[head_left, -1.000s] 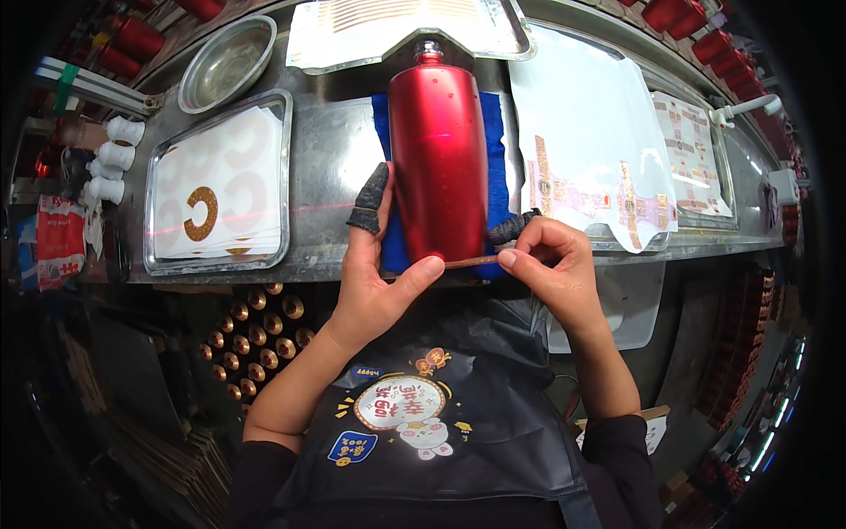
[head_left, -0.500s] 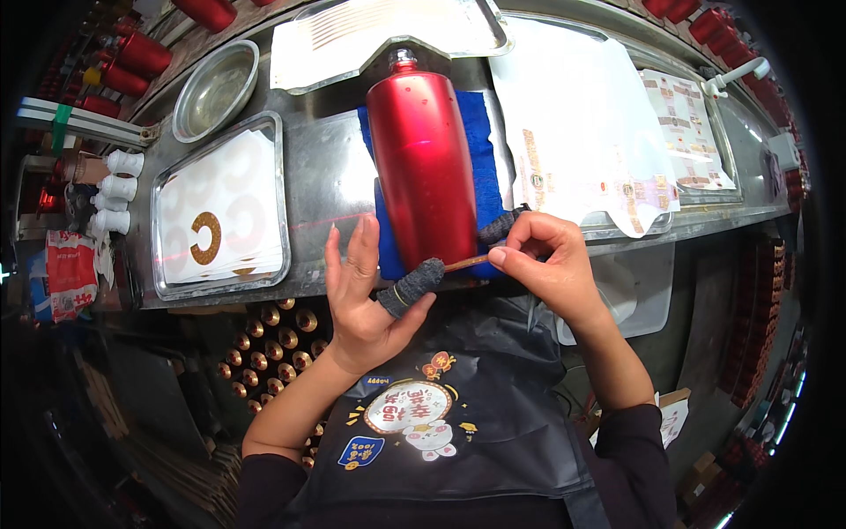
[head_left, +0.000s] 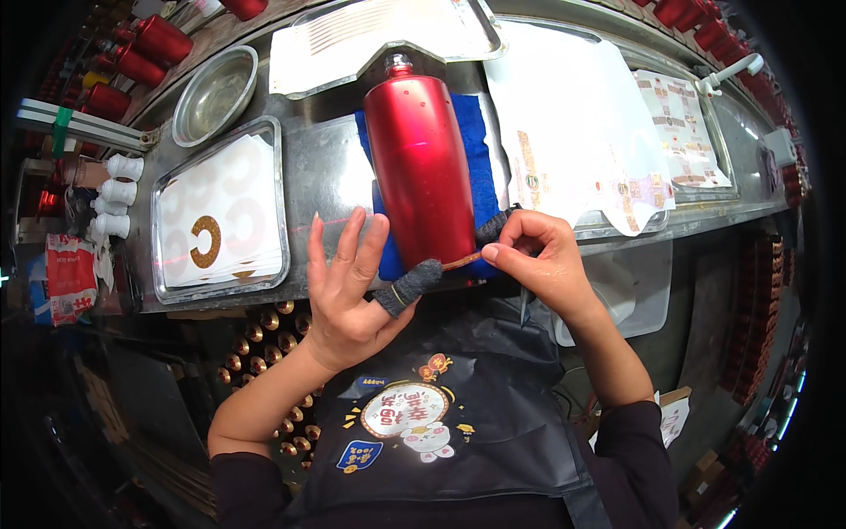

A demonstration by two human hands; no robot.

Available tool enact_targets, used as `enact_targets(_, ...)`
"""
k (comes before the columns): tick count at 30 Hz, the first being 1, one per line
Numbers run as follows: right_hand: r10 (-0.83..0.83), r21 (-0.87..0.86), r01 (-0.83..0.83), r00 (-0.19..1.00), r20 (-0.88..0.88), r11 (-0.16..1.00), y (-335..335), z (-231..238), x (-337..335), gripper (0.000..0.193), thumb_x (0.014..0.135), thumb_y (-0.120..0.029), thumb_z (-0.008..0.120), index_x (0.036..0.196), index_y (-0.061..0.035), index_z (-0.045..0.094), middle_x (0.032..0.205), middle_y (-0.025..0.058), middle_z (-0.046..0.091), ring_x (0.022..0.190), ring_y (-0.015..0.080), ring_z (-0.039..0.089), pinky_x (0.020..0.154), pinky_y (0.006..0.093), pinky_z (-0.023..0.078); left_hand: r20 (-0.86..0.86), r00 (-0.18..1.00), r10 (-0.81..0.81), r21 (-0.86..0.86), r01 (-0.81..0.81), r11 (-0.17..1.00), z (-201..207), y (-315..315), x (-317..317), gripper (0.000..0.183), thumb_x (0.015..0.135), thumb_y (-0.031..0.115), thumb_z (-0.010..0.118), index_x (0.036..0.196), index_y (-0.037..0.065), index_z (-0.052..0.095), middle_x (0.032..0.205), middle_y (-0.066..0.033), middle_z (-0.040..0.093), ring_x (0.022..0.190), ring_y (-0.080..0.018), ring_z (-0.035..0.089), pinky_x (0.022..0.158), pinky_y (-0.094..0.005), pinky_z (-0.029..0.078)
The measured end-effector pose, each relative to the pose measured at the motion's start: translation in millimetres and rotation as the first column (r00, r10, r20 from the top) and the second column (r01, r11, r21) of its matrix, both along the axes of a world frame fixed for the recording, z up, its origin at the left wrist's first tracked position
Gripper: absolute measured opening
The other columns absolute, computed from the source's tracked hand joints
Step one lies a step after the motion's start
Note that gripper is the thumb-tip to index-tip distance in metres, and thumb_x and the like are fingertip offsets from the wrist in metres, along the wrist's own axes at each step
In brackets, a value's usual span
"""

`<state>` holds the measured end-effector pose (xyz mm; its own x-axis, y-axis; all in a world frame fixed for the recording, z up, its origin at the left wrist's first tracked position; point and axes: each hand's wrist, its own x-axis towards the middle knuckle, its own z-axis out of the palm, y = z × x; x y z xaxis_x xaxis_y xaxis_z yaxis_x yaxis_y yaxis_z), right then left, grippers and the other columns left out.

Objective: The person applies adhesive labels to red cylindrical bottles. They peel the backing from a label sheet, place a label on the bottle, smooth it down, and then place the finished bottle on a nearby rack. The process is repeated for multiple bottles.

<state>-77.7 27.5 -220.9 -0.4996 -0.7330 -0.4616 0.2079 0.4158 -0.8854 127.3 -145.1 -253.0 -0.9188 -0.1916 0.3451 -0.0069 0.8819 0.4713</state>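
Observation:
A large red bottle [head_left: 419, 167] with a clear neck lies on a folded blue towel [head_left: 477, 141], its base toward me. Just at that base, a thin brown-gold decal strip [head_left: 460, 262] stretches between my hands. My right hand [head_left: 546, 269] pinches its right end between thumb and finger. A dark grey finger sleeve [head_left: 492, 231] covers one of its fingers. My left hand [head_left: 348, 309] is open, fingers spread upward. Its index finger, in a grey sleeve [head_left: 411, 287], touches the strip's left end, while the thumb stays apart below.
To the left, a metal tray [head_left: 284, 198] holds white sheets and a gold C-shaped decal [head_left: 205, 242], below a round metal bowl [head_left: 216, 95]. White decal sheets [head_left: 573, 115] cover the right side. A tray of strips [head_left: 379, 35] lies behind. Several gold caps [head_left: 257, 364] stand below the table edge.
My left hand has tilted left, its free fingers spreading wider and its elbow swinging outward. The strip and my right hand have shifted slightly left.

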Motion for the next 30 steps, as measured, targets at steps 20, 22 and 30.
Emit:
enact_targets(20, 0.129, 0.027, -0.127, 0.978, -0.165, 0.992, -3, 1, -1, 0.017, 0.084, -0.009, 0.079, 0.077, -0.0019, 0.065, 0.078, -0.0036, 0.057, 0.063, 0.0007, 0.047, 0.055, 0.0191, 0.035, -0.126, 0.992, -0.025, -0.027, 0.022, 0.999, 5, 3, -51, 0.050, 0.070, 0.020, 0.088, 0.117, 0.009, 0.072, 0.138, -0.0151, 0.062, 0.138, -0.0406, 0.049, 0.110, -0.0653, 0.034)
enact_targets(22, 0.169, 0.044, -0.164, 0.966, -0.194, 0.985, -3, 3, -3, 0.017, 0.083, -0.010, 0.080, 0.077, -0.0023, 0.066, 0.077, -0.0042, 0.056, 0.062, 0.0008, 0.046, 0.055, 0.0197, 0.034, -0.198, 0.980, 0.024, 0.095, -0.006, 0.995, -4, 3, -43, 0.065, 0.072, 0.018, 0.089, 0.130, 0.003, 0.064, 0.142, -0.0155, 0.059, 0.142, -0.0398, 0.044, 0.114, -0.0629, 0.032)
enact_targets(30, 0.162, 0.078, -0.155, 0.983, -0.086, 0.985, -4, 21, -8, 0.014, 0.082, -0.009, 0.078, 0.078, -0.0021, 0.067, 0.076, -0.0031, 0.058, 0.061, 0.0008, 0.046, 0.054, 0.0194, 0.033, -0.093, 0.993, 0.070, 0.289, -0.040, 0.957, -16, 3, 0, 0.040, 0.075, 0.013, 0.085, 0.113, 0.003, 0.074, 0.142, -0.0220, 0.058, 0.136, -0.0427, 0.051, 0.111, -0.0663, 0.031)
